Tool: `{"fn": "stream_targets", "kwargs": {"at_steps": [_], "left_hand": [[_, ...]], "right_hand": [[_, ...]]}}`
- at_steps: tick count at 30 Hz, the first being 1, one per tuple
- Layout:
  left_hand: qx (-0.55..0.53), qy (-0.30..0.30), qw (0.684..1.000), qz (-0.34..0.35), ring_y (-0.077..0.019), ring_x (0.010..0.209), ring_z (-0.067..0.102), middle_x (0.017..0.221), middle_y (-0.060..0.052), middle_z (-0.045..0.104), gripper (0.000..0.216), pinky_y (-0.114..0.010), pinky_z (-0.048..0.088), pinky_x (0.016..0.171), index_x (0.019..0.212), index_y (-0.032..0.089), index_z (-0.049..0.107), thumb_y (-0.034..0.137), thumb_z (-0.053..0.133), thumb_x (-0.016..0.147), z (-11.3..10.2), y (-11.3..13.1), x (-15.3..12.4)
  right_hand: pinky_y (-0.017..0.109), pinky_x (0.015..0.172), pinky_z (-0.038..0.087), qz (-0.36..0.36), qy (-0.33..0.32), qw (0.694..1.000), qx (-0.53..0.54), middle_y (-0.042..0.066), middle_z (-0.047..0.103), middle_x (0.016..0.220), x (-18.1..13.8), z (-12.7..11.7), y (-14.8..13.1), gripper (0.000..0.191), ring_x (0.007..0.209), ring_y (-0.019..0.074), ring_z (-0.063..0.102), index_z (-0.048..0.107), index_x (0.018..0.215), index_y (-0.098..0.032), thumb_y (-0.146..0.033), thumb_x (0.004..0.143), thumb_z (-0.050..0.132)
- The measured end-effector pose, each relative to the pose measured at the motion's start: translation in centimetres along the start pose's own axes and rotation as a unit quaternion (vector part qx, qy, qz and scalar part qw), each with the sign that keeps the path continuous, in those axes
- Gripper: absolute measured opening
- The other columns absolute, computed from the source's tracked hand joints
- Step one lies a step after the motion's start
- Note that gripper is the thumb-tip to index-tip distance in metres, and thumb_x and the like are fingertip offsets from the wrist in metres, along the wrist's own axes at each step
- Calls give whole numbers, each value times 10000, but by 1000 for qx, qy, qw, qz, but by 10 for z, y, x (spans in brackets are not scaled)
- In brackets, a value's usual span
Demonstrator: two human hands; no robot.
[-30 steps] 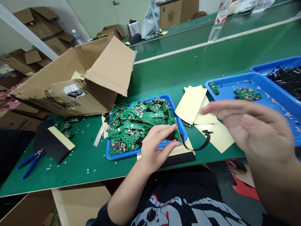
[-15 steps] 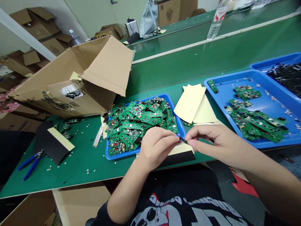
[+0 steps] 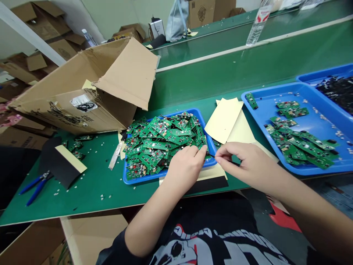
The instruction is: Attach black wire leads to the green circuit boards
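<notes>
A thin black strip stretches between my two hands above the front right edge of a blue tray. My left hand is closed at the strip's left end, its back toward me, so what else its fingers may hold is hidden. Thumb and forefinger of my right hand pinch the strip's other end, and a dark end pokes out behind them. Heaped in the tray below are many green circuit boards. Yellow-backed sheets lie just beyond my right hand.
At right, a second blue tray holds circuit boards and small pale bits; another tray with black pieces adjoins it. An open carton stands at left. Blue-handled pliers lie beside a black sheet. Farther back stands a bottle.
My left hand has turned over and its fingers have curled in more. My right hand has shifted slightly up and left, still pinching the black strip. The whole view has moved a little.
</notes>
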State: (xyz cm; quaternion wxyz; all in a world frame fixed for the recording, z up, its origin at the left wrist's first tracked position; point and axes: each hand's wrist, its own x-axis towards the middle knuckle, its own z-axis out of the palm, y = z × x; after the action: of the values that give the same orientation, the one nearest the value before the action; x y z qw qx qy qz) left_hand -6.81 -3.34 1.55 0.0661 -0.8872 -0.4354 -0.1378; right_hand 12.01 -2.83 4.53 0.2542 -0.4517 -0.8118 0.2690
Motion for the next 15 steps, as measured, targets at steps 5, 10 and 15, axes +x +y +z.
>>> {"fn": "stream_targets", "kwargs": {"at_steps": [5,10,15], "left_hand": [[24,37,999,-22,-187,663,571,758,-47,608,280,-288,486,564,1144,66,560,101,488,876,2,8,4],[28,111,993,-27,-193,664,550,741,-54,602,278,-292,468,562,1131,43,570,93,436,892,-1,10,7],[24,175,984,-17,-181,651,513,760,-62,617,291,-288,433,559,1150,29,567,88,414,910,1,11,9]], "right_hand": [[249,526,378,-57,60,995,-58,-2,547,592,-7,8,-13,174,544,131,511,536,705,-189,-171,855,451],[223,532,406,-44,122,992,3,-18,570,619,-14,19,-21,141,547,109,533,531,751,-195,-138,870,482],[215,559,459,-11,159,984,79,-10,626,668,-17,32,-28,131,599,122,592,538,767,-210,-130,862,495]]}}
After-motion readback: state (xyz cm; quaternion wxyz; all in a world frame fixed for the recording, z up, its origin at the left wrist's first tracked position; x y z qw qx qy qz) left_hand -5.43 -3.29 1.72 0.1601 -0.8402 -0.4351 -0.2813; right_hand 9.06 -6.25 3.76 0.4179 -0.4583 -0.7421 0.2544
